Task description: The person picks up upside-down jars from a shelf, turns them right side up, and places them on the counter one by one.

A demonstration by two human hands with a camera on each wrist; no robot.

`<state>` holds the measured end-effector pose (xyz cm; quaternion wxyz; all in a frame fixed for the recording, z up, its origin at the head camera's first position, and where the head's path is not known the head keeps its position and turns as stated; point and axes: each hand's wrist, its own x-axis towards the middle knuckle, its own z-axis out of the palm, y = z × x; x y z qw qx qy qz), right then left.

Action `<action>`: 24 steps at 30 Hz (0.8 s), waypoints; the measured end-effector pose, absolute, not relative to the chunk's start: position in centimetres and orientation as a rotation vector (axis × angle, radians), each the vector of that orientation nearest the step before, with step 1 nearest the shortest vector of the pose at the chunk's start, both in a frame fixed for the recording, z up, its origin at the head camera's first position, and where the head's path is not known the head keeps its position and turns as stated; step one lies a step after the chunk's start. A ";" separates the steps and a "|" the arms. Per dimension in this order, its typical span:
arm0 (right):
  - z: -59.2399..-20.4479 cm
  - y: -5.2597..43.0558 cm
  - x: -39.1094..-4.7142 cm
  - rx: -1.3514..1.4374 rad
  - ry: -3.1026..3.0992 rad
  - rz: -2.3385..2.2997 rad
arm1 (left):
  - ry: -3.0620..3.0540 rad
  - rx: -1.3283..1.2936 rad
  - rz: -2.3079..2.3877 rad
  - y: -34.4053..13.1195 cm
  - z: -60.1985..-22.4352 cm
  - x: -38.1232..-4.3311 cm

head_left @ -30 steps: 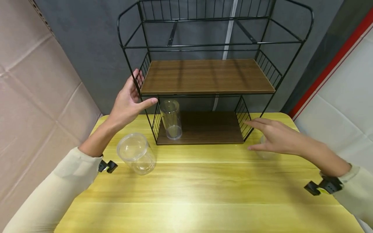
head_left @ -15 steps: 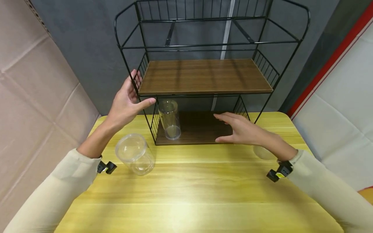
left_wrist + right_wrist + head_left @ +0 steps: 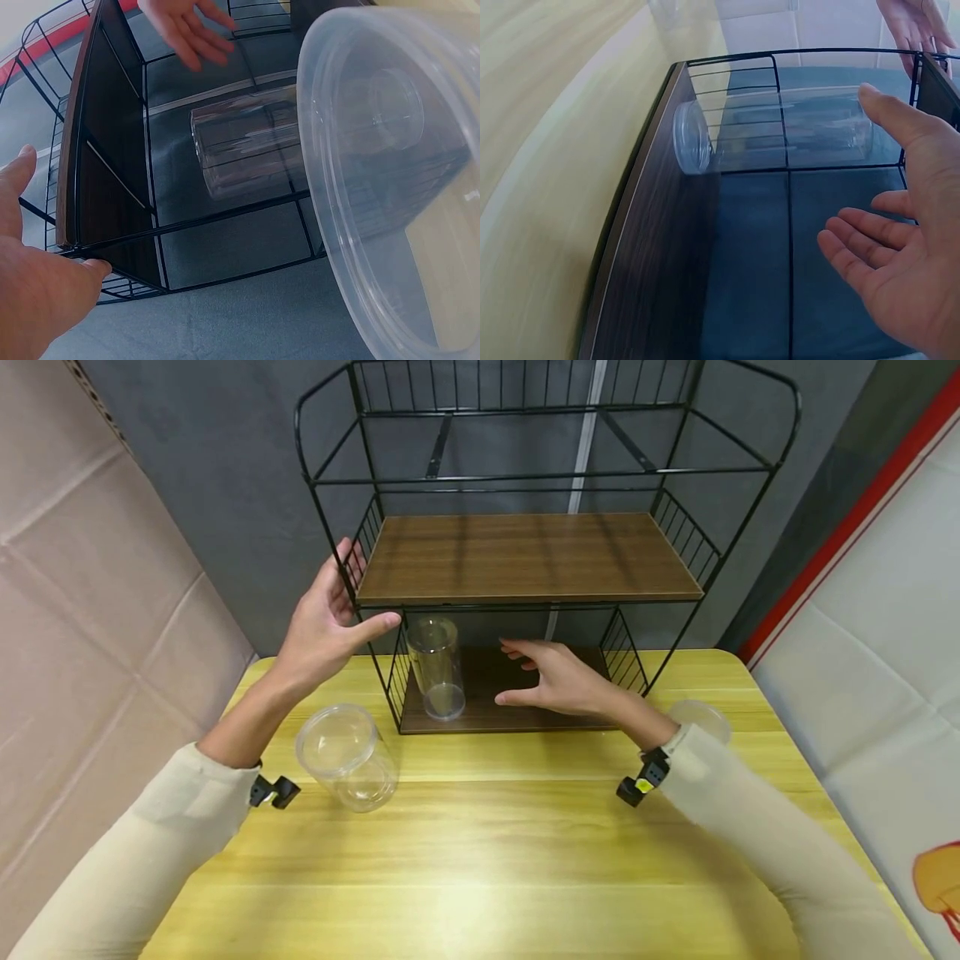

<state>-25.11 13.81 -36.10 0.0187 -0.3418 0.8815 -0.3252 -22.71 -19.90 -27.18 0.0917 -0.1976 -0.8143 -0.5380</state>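
A black wire rack (image 3: 517, 602) with brown wooden shelves stands at the back of the table. My left hand (image 3: 318, 627) rests at its left side, with straight fingers behind the side wires and the thumb out across the front post. A tall clear cylindrical jar (image 3: 437, 664) stands upright at the left end of the lower shelf (image 3: 491, 717). Inside that lower tier, my right hand (image 3: 555, 681) reaches toward the jar, thumb and fingers spread apart and holding nothing. In the right wrist view, a gap separates the fingers (image 3: 859, 244) from the jar's side.
A wider clear jar (image 3: 352, 760) stands on the yellow wooden table (image 3: 450, 860), in front of the rack's left corner. Another clear round container (image 3: 705, 718) is partly hidden behind the right sleeve. The middle shelf (image 3: 525, 556) sits above the right hand.
My right hand has moved left from outside the rack's right side into the lower tier, nearer the tall jar. The left hand has stayed at the rack's side.
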 end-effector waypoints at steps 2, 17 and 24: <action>-36.2 12.9 -25.5 -1.029 2.725 -1.045 | -2.421 -0.583 -1.593 -19.9 -27.2 -22.7; -36.6 7.4 -27.9 -0.894 2.668 -1.283 | -2.411 -0.596 -1.621 -19.6 -27.1 -22.8; -37.2 5.5 -28.6 -0.842 2.644 -1.406 | -2.408 -0.591 -1.624 -19.8 -27.2 -22.7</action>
